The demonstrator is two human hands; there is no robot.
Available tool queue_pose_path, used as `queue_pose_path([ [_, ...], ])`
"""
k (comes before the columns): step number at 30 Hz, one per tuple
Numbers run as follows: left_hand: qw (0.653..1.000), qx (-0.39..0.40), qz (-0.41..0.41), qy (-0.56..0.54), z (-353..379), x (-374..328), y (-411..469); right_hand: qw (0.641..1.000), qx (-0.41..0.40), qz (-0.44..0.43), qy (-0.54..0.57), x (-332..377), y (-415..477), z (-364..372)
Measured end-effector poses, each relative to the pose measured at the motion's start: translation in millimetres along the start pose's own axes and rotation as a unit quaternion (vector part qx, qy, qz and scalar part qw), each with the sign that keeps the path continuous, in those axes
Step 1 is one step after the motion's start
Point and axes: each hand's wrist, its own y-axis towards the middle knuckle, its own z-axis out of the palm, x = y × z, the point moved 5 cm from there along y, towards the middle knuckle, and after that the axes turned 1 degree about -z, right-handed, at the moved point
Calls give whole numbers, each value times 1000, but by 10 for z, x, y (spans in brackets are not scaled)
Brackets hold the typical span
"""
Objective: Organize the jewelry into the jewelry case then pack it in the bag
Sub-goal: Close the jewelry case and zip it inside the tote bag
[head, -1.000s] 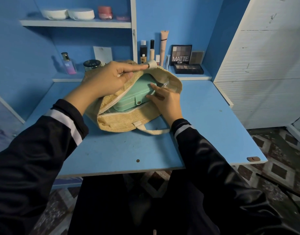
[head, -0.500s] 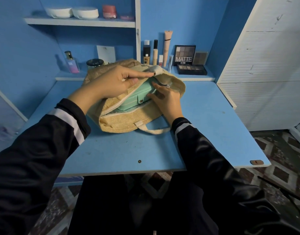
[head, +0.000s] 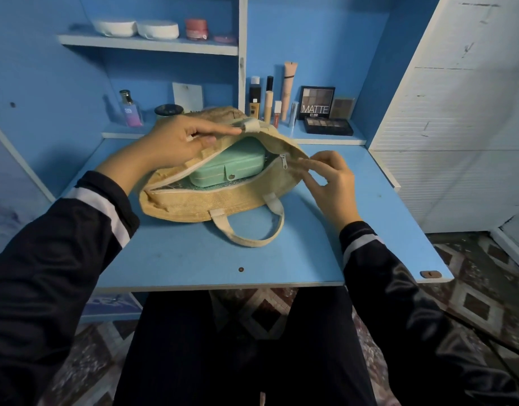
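Note:
A tan woven bag point(head: 220, 202) lies on the blue desk point(head: 281, 253) with its zip open. Inside it sits the mint-green jewelry case point(head: 232, 167), closed with a snap on its front. My left hand point(head: 176, 142) grips the bag's upper flap and its handle, holding the mouth open. My right hand point(head: 328, 177) pinches the bag's right end, just beside the metal zipper pull point(head: 283, 161). A second handle loops out toward me on the desk.
Cosmetics stand on the low back ledge: a perfume bottle point(head: 130, 111), a dark jar point(head: 169, 111), several tubes point(head: 289, 89) and eyeshadow palettes point(head: 327, 126). White bowls point(head: 135, 27) and a pink jar sit on the upper shelf. A white cabinet point(head: 457, 127) borders the desk's right side.
My right hand left the jewelry case inside the bag and moved right to the bag's end by the zipper pull. The case now lies deeper in the bag.

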Motion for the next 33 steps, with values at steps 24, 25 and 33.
queue_pose_path([
  [24, 847, -322, 225, 358, 460, -194, -505, 977, 113, 122, 134, 187, 248, 290],
  [25, 859, -318, 229, 329, 550, -228, -485, 977, 114, 122, 135, 199, 253, 296],
  [33, 970, -240, 13, 42, 968, -35, -15, 976, 119, 129, 131, 195, 234, 356],
])
